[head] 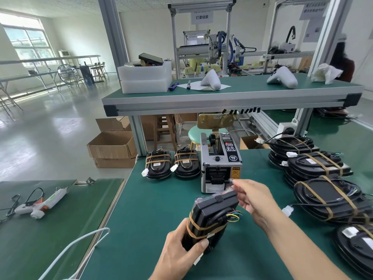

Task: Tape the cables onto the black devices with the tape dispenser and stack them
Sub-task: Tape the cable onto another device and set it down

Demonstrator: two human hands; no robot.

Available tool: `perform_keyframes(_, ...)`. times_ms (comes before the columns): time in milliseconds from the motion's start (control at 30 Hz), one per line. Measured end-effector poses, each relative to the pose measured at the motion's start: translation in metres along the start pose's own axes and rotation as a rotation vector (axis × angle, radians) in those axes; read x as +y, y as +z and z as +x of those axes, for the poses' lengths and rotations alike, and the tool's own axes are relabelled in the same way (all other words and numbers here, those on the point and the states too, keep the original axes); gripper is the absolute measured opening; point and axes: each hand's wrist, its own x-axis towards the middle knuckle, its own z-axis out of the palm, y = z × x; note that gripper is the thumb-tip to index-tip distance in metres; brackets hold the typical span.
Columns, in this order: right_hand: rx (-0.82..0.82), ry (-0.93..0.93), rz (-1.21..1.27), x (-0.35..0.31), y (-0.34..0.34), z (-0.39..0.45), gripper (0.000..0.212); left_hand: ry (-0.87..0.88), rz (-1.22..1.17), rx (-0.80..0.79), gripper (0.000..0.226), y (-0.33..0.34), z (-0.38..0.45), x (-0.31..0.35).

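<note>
Green matting (157, 201) covers the bench, with the tape dispenser (221, 164) at mid-frame and finished stacks (173, 165) to its left. Our left hand (181, 251) grips the black device (210, 218) at lower centre, while our right hand (253, 199) pinches what seems a clear tape strip (232, 181) beside the dispenser's mouth. We should lay it flat across the coiled cable (219, 216), then press it down firmly.
</note>
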Motion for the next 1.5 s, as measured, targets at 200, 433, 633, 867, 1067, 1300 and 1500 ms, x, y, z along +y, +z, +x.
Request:
perform_keyframes(200, -0.191, -0.17, -0.028, -0.025, -0.007, -0.067, 0.018, 0.011, 0.005, 0.003, 0.046, 0.001, 0.0, -0.001)
perform_keyframes(433, -0.192, -0.278, -0.176, -0.018, 0.004, -0.078, 0.011, 0.014, 0.011, 0.01, 0.046, 0.002, 0.0, -0.001)
perform_keyframes(633, -0.222, -0.266, -0.189, -0.016, 0.003, -0.071, 0.01, 0.013, 0.016, 0.001, 0.046, 0.002, 0.001, -0.002)
perform_keyframes(867, -0.259, -0.236, -0.208, -0.019, 0.002, -0.07, 0.011, 0.017, 0.016, 0.001, 0.048, 0.001, 0.0, -0.003)
perform_keyframes(1067, -0.25, -0.239, -0.241, -0.02, 0.002, -0.068, 0.011, 0.008, 0.01, 0.008, 0.046, 0.001, 0.0, -0.003)
perform_keyframes(1300, -0.23, -0.271, -0.288, -0.015, 0.005, -0.065, 0.012, 0.005, 0.011, 0.011, 0.047, 0.001, 0.0, -0.002)
perform_keyframes(1500, -0.175, -0.312, -0.355, -0.01, 0.006, -0.062, 0.008, 0.001, 0.003, 0.004, 0.047, 0.002, 0.0, -0.003)
